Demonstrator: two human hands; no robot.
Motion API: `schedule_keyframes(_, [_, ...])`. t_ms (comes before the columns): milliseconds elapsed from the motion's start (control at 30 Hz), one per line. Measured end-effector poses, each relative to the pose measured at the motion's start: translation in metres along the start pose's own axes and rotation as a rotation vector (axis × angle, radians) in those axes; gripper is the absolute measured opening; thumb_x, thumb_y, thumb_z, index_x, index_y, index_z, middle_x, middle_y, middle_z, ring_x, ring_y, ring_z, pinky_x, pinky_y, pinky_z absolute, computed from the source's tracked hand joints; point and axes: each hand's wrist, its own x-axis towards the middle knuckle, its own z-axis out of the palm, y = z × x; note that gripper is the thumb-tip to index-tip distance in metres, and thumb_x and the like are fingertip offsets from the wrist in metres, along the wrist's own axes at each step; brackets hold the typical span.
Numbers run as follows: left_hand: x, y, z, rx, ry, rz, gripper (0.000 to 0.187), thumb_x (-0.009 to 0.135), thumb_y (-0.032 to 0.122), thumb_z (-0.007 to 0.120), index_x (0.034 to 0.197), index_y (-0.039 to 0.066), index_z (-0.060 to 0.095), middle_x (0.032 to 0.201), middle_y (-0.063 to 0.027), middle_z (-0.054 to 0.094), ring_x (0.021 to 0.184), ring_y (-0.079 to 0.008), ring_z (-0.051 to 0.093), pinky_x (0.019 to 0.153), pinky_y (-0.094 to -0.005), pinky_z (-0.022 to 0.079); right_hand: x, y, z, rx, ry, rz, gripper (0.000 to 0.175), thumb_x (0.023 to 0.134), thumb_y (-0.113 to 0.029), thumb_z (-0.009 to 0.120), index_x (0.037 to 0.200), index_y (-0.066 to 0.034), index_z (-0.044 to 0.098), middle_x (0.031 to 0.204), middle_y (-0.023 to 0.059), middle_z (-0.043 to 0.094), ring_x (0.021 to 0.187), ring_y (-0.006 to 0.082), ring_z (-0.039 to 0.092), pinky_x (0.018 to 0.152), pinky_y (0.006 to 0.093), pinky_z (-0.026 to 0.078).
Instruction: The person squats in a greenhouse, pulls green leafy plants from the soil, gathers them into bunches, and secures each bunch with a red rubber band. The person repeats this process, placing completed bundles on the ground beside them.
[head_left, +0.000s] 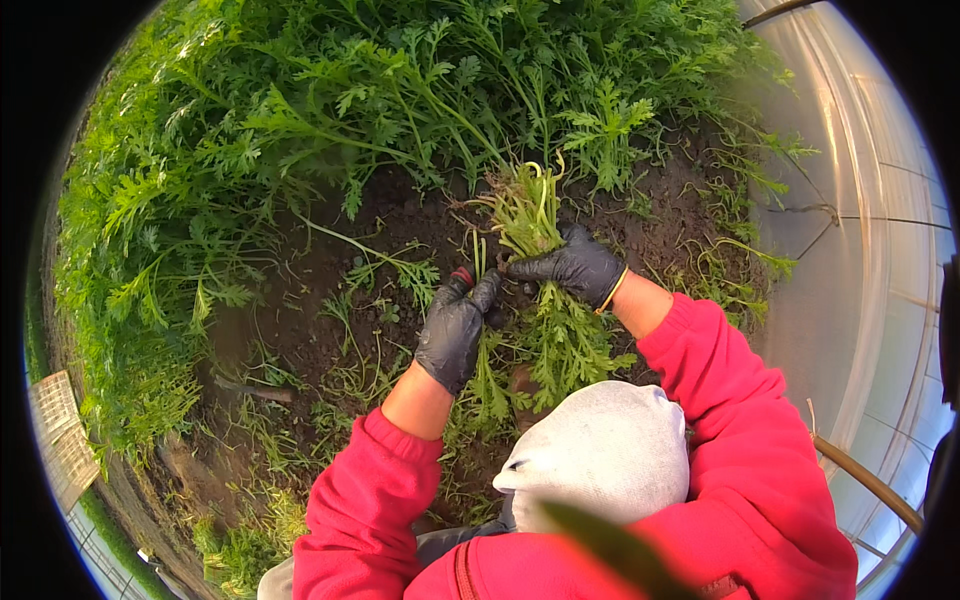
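My right hand (583, 264), in a black glove with a yellow band at the wrist, grips a thick bunch of leafy greens (531, 214). Its pale cut stems and some roots point up and away from me, while the toothed leaves hang below the fist. Close beside it on the left, my left hand (452, 334), also black-gloved, pinches a thin plant by its stems (480, 253). That plant's leaves (489, 390) trail downward. A red band (463, 276) shows on a left finger. The fingertips of both hands nearly meet; some are hidden.
Dense standing greens (420, 82) fill the far and left sides. Brown soil (300, 337) carries loose leaves and a hand tool (255, 390). Tied-looking greens (244, 555) lie lower left. Plastic sheeting (810, 315) walls the right, with a pole (870, 480). White cloth (600, 450) covers my knee.
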Motion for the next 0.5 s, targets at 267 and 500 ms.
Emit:
schedule_keyframes(267, [0.007, -0.007, 0.003, -0.057, 0.143, -0.024, 0.053, 0.088, 0.045, 0.053, 0.119, 0.002, 0.052, 0.119, -0.0088, 0.056, 0.108, -0.0212, 0.053, 0.094, -0.0348, 0.041, -0.013, -0.05, 0.055, -0.849, 0.025, -0.261, 0.023, 0.066, -0.025, 0.059, 0.076, -0.004, 0.064, 0.075, 0.0202, 0.063, 0.071, 0.0375, 0.061, 0.064, 0.0449, 0.049])
schedule_keyframes(500, [0.016, 0.017, -0.025, -0.298, 0.254, 0.262, 0.02, 0.086, 0.025, 0.059, 0.097, 0.008, 0.06, 0.089, -0.0054, 0.062, 0.082, -0.0219, 0.059, 0.074, -0.0371, 0.047, -0.03, -0.02, 0.026, -0.313, -0.235, -0.72, 0.05, 0.077, -0.019, 0.06, 0.124, -0.0068, 0.049, 0.131, 0.0184, 0.044, 0.12, 0.033, 0.044, 0.101, 0.0366, 0.036])
